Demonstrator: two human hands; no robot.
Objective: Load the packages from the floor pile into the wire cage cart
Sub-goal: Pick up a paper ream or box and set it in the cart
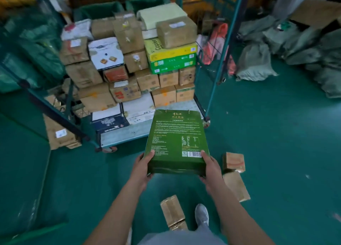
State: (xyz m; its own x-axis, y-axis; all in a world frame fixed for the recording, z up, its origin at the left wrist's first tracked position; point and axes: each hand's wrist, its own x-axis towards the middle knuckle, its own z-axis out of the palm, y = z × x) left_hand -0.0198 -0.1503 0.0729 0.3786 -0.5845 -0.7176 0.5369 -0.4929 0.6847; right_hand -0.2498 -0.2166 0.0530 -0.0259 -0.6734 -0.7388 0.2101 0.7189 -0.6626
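A flat green gift box with printed text and a barcode is held out in front of me, its far end over the cart's front lip. My left hand grips its near left corner and my right hand grips its near right corner, thumbs on top. Straight ahead, the wire cage cart has its front open and holds a tall stack of cardboard boxes, some white and blue ones at the bottom. Three brown packages lie on the green floor near my feet: one, one, one.
A green cage door or frame stands at the left of the cart, with a flat brown box behind it. A teal upright post rises at the right. Grey-green sacks lie piled at the far right. My shoe is below.
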